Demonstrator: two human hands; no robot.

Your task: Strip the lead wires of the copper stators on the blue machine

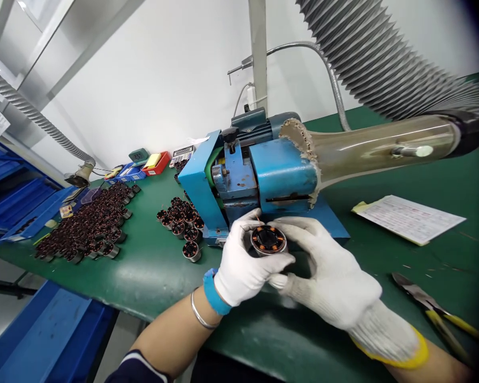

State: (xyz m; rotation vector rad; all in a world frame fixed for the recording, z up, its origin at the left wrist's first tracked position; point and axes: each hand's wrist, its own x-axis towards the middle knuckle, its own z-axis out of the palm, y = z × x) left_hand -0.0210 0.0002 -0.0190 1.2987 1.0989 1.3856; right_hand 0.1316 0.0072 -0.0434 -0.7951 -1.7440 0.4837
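Note:
Between my two gloved hands is a motor stator (268,240), a round metal can with black plastic and copper windings facing up. My left hand (245,260), in a thin white glove, wraps round its left and front side with the thumb across the front. My right hand (327,271), in a thicker knit glove, curls against its right side, fingers touching the rim. A short copper wire end sticks up at the stator's back left. Just behind it stands a blue belt-driven machine (289,170) with a slot in its housing. Several more stators (190,250) stand left of the machine.
A big heap of stators (91,223) covers the table's left part. Yellow-handled cutting pliers (427,300) and a paper sheet (409,218) lie right. A suction nozzle (363,157) with a grey hose joins the machine. Small bins (156,164) and a calculator (182,155) stand behind.

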